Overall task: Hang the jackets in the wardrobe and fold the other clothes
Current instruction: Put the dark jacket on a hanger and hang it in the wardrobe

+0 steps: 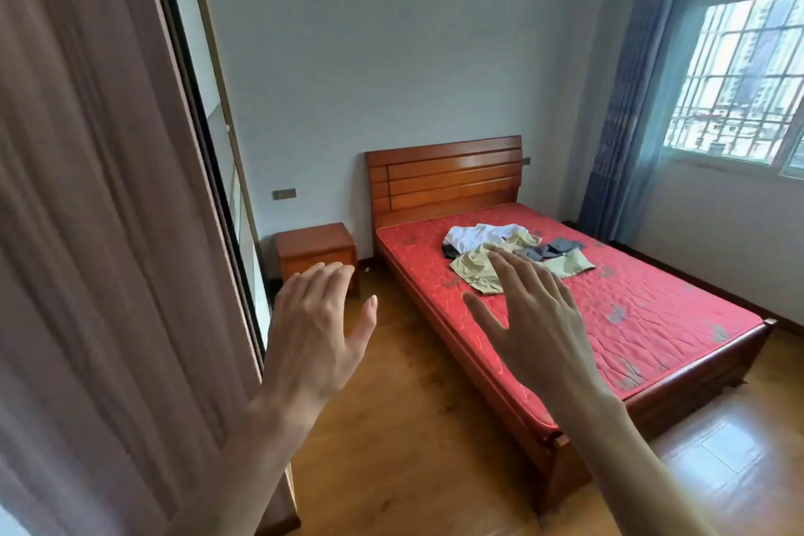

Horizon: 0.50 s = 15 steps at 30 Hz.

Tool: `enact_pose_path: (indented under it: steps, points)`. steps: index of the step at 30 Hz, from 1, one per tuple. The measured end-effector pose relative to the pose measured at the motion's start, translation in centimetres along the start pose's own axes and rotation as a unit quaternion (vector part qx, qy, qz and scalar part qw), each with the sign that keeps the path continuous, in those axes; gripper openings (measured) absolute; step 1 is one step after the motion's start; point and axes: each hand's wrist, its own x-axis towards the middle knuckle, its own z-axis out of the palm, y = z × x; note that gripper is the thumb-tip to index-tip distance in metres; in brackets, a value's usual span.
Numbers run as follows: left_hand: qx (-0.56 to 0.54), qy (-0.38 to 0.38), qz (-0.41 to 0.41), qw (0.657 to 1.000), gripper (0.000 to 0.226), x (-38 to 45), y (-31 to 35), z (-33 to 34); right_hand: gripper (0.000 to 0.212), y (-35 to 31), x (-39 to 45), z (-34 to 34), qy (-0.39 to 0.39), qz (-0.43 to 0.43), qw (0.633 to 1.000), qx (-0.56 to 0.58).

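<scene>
Hands: nearest the lens. Left hand [311,329] and right hand [537,318] raised in front, backs to the camera, fingers straight and loosely spread, holding nothing.
Clothes [513,255]: a loose heap on the red mattress [652,318], toward the headboard [443,176] end, well apart from both hands. White piece at the back, khaki pieces in front, grey and dark ones to the right; they overlap. Which are jackets, cannot tell from here.
Wardrobe [226,170]: probably the tall sliding-door unit along the left wall, past the brown curtain [87,187]; inside hidden.
Around: nightstand [315,250] between wardrobe and bed; barred window [739,70] with blue curtain [622,122] at right; wood floor [413,426].
Stage: judged the very start, nothing sorted, hung or folded.
Doing it well: walk to the bedside, lift one garment clear of the heap by collar or shoulders, shake it out to identify it, split jackets from the rest before folding flat on the mattress.
</scene>
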Motion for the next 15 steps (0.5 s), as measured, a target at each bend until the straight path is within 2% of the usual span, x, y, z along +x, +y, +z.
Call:
enact_pose_path:
  steps: [15]
  points:
    - [-0.009, -0.005, -0.011, 1.000, 0.063, 14.6, 5.3, 13.6, 0.073, 13.4, 13.5, 7.3, 0.016, -0.010, 1.000, 0.012]
